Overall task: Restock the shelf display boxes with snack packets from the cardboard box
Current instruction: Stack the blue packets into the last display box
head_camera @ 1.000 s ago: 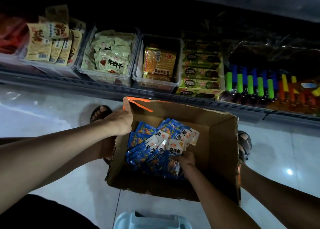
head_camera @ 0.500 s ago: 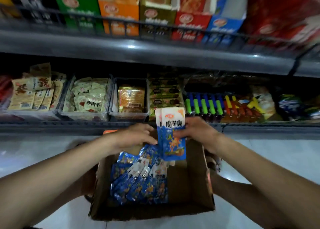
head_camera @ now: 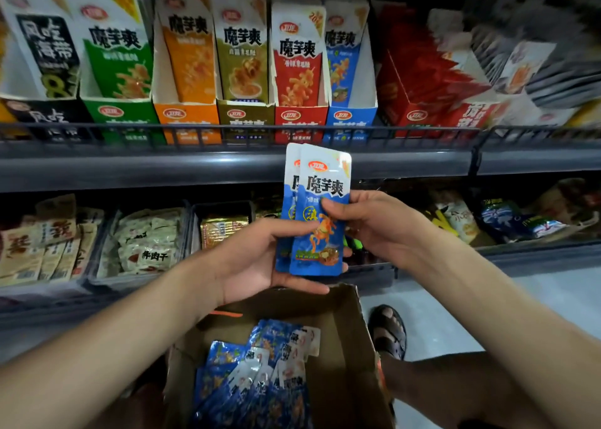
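A small stack of blue snack packets (head_camera: 320, 181) stands upright between both hands, in front of the shelf rail. My left hand (head_camera: 257, 259) cups the stack from below and the left. My right hand (head_camera: 367, 223) pinches its right edge, thumb on the front. Below sits the open cardboard box (head_camera: 351, 347) holding more blue packets (head_camera: 260, 373). On the upper shelf, the blue display box (head_camera: 349, 116) stands directly above the held packets, beside the red (head_camera: 300, 116), olive (head_camera: 244, 116), orange (head_camera: 187, 116) and green (head_camera: 120, 113) boxes.
A black wire rail (head_camera: 227, 132) runs along the upper shelf's front. The lower shelf carries clear bins of beige packets (head_camera: 143, 243) and a gold pack (head_camera: 221, 230). Red boxes (head_camera: 426, 90) lie at upper right. A sandalled foot (head_camera: 388, 331) stands beside the cardboard box on the pale floor.
Both hands have lifted the blue packets out of the cardboard box up toward the upper shelf. The view has tilted upward, so the row of display boxes now fills the top.
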### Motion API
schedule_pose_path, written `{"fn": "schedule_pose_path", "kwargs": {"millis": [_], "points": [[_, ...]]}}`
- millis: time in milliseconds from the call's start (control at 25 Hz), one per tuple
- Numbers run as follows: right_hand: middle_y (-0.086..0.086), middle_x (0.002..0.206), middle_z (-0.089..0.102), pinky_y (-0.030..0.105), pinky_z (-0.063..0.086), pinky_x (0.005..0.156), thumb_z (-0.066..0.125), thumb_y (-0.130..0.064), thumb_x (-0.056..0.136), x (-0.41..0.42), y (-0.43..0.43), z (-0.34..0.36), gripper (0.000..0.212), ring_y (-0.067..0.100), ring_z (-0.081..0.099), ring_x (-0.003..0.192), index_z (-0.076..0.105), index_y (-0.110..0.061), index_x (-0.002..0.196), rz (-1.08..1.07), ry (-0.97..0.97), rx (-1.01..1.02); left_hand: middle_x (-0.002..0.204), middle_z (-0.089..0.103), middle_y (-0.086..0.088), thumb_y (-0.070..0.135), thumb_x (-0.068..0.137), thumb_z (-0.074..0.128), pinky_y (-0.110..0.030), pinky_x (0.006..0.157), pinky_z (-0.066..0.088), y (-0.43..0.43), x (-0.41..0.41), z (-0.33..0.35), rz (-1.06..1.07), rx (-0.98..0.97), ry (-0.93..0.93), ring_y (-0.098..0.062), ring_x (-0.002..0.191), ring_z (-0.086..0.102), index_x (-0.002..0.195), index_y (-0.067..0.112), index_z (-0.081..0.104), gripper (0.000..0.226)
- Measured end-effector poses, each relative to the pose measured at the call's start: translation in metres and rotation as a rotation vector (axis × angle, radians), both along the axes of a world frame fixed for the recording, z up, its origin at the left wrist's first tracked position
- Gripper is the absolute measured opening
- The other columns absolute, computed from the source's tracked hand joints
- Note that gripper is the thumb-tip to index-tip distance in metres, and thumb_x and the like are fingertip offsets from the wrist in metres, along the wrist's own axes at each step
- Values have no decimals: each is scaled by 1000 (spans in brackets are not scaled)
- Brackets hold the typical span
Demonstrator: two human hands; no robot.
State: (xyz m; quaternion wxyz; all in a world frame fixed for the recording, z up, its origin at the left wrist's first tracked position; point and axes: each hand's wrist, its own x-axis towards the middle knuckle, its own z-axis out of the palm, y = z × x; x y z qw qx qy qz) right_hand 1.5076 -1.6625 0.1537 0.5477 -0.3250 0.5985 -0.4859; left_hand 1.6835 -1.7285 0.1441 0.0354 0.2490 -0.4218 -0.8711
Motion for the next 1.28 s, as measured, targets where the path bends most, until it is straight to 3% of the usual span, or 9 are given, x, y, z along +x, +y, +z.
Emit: {"fn": "schedule_pose_path", "kwargs": {"millis": [120, 280, 360, 520, 720, 880, 1000, 1280], "points": [[9, 85, 70, 20, 41, 40, 68, -21, 75, -3, -9, 2, 37, 12, 62, 59, 68, -4, 108, 0, -72, 22, 126, 61, -24, 24, 90, 57, -59, 93, 49, -2, -7, -1, 18, 77, 54, -43, 115, 60, 132, 9, 55, 45], [10, 98, 75, 31, 54, 81, 68, -18, 83, -6, -12, -1, 26, 20, 70, 84, 70, -5, 105, -23, 57, -46, 115, 66, -23, 24, 92, 59, -50, 78, 59, -4, -13, -2, 94, 9, -21, -38, 103, 67, 128, 7, 58, 40], [8, 107, 74, 32, 56, 86, 67, -10, 89, -3, -13, 1, 28, 21, 70, 98, 64, -7, 116, -87, 185, -127, 110, 69, -19, 24, 93, 59, -44, 73, 60, -4, -13, -1, 94, -111, -73, -35, 99, 69, 125, 7, 59, 36], [0, 122, 63, 34, 57, 88, 76, -19, 84, 6, -9, 1, 80, 13, 66, 108, 27, -32, 146, -183, 399, -223, 104, 73, -12, 22, 93, 62, -43, 77, 60, -2, -13, -3, 67, -283, -161, -27, 96, 71, 119, 12, 59, 28], [5, 123, 52, 38, 56, 90, 71, -50, 76, 19, -8, -6, 66, 21, 52, 120, 38, -47, 133, -76, 634, -328, 103, 73, -11, 8, 94, 58, -42, 77, 60, 0, -16, -6, 85, -346, -203, -25, 94, 72, 118, 13, 60, 24], [6, 121, 50, 40, 57, 88, 66, -54, 77, 22, -10, -5, 63, 23, 55, 115, 36, -49, 132, -130, 619, -320, 100, 68, -10, 13, 95, 59, -34, 69, 60, 1, -20, -8, 102, -458, -229, -22, 87, 69, 116, 12, 60, 21], [4, 119, 48, 39, 57, 87, 65, -48, 83, 25, -10, -5, 58, 23, 56, 112, 35, -50, 132, -148, 616, -321, 96, 65, -10, 22, 96, 59, -30, 62, 58, 2, -23, -8, 119, -550, -234, -18, 82, 64, 114, 12, 61, 21], [7, 121, 47, 30, 58, 84, 68, -33, 88, 27, -9, -7, 48, 19, 56, 111, 37, -34, 126, -230, 515, -325, 92, 69, -6, 26, 94, 62, -32, 58, 57, -2, -31, -16, 168, -669, -331, -17, 77, 65, 112, 9, 62, 25]]}}
